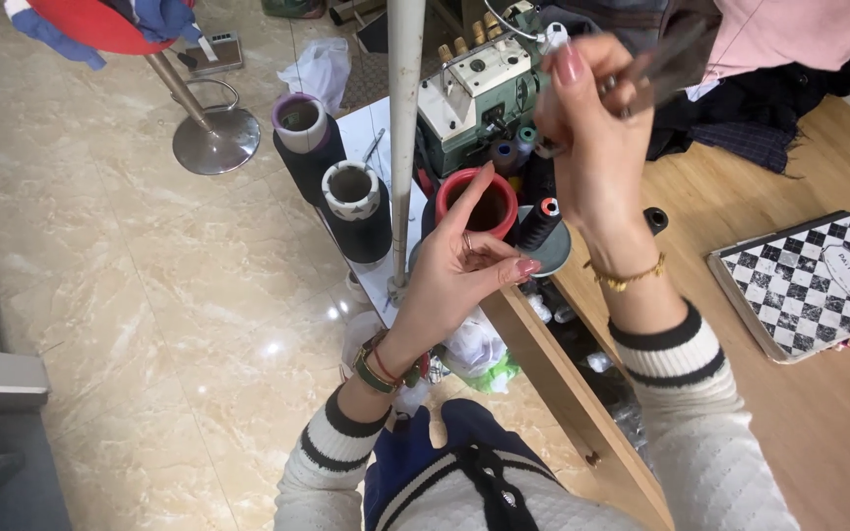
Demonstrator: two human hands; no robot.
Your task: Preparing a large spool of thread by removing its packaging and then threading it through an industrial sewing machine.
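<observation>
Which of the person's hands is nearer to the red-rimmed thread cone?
Left. The left hand has fingertips at the red-rimmed thread cone; the right hand is raised beyond it, holding a dark tool.

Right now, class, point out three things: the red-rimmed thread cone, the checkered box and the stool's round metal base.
red-rimmed thread cone [456,189], head view, on its red rim.
checkered box [807,285], head view, on the patterned lid.
stool's round metal base [216,141], head view, on the flat disc.

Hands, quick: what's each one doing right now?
Left hand: fingers pinched together beside the red-rimmed thread cone; whether it holds thread cannot be told.
Right hand: raised, closed on a dark metal tool.
</observation>
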